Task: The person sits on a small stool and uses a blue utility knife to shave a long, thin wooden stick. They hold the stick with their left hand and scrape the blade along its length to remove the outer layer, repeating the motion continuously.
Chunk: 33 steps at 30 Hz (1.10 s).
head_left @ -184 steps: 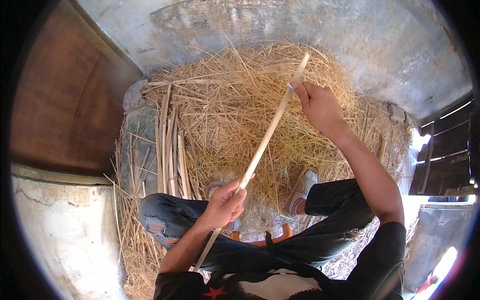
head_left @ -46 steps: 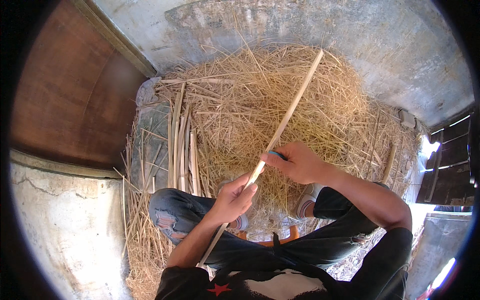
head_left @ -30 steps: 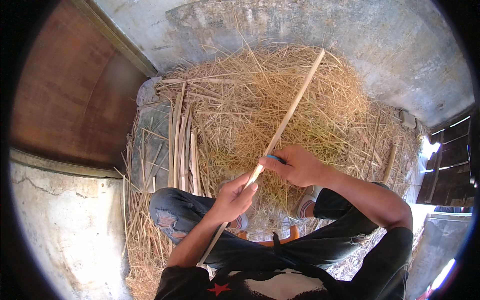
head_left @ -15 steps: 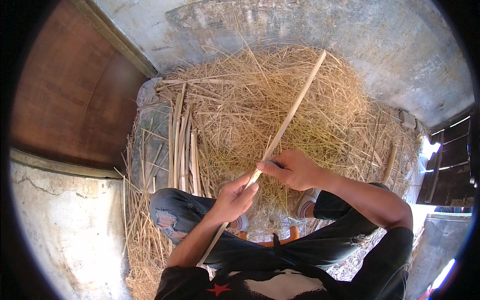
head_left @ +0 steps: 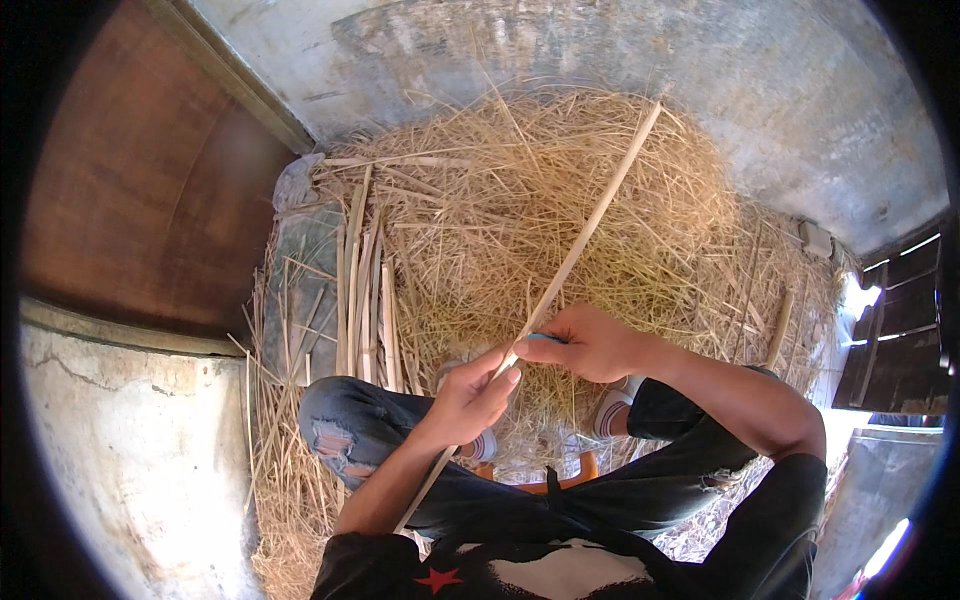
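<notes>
A long pale bamboo strip (head_left: 598, 215) slants from beside my left forearm up toward the far right, across my lap. My left hand (head_left: 475, 392) is closed round its lower part, with thumb and fingers pinching it. Just above, my right hand (head_left: 590, 343) is closed on a small blue-edged tool (head_left: 547, 338), mostly hidden by the fingers; its kind I cannot make out. The thumb side of this hand meets the strip right beside my left fingertips.
A heap of thin curly shavings (head_left: 560, 180) covers the floor ahead, up to a grey wall (head_left: 600, 50). Several cut strips (head_left: 360, 290) lie in a bundle at left, beside a stone slab (head_left: 300, 245). A brown panel (head_left: 150, 180) stands further left. An orange stool edge (head_left: 588, 465) shows between my legs.
My right hand has turned slightly and shifted a little down, so more of the tool's blue edge shows. The strip's far end has swung slightly right. My left hand has stayed in place.
</notes>
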Motion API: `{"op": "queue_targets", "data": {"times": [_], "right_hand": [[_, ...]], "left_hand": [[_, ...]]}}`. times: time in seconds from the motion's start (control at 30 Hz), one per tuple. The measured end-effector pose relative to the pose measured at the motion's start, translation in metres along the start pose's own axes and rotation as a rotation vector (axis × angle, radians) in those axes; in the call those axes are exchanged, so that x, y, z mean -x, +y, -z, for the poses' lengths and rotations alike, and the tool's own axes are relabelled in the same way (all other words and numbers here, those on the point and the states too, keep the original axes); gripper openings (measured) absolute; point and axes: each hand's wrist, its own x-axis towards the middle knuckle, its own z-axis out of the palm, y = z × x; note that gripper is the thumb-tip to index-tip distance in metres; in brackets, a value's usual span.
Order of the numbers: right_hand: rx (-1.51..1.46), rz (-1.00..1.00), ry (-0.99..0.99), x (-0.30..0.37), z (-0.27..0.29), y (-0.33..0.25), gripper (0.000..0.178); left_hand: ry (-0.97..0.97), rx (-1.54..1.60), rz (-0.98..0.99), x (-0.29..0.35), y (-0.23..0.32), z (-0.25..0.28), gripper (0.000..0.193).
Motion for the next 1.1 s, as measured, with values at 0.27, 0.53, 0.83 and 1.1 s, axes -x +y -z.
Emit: {"op": "queue_targets", "data": {"times": [0.27,0.53,0.83,1.1], "right_hand": [[-0.093,0.131,0.152,0.006,0.025,0.015,0.041],[0.648,-0.532,0.321,0.035,0.084,0.026,0.033],[0.627,-0.411,0.61,0.036,0.081,0.009,0.043],[0.504,-0.219,0.691,0.013,0.077,0.009,0.044]], "left_hand": [[0.086,0.079,0.051,0.002,-0.001,0.01,0.054],[0.124,0.104,0.039,0.001,0.005,0.01,0.054],[0.128,0.019,0.047,0.001,-0.003,0.01,0.054],[0.09,-0.051,0.062,-0.001,-0.001,0.0,0.056]]}}
